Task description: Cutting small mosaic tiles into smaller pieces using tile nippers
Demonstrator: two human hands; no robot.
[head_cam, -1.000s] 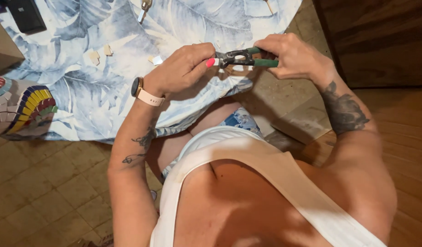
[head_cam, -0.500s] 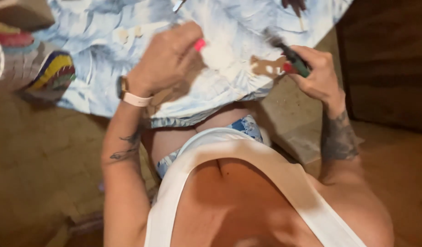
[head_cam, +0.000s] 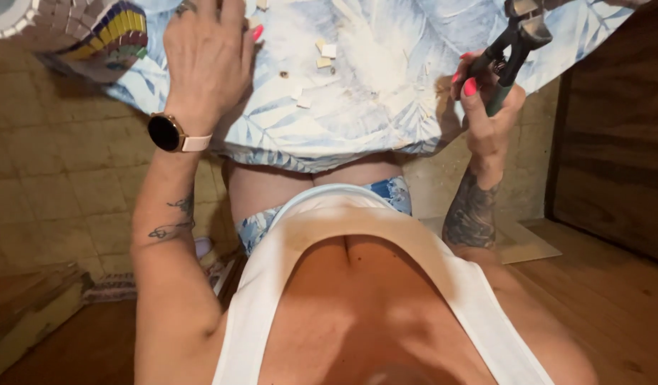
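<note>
Green-and-black handled metal nippers sit clamped in the right hand, fingers wrapped round the handles, held up over the right edge of the pale blue leaf-print cloth. Well apart, the left hand lies palm down and spread flat on that cloth, holding nothing, a round black wristwatch on its wrist. Small pale tile chips lie between the two hands, nearer the left. Beside the left hand sits a colourful mosaic piece.
</note>
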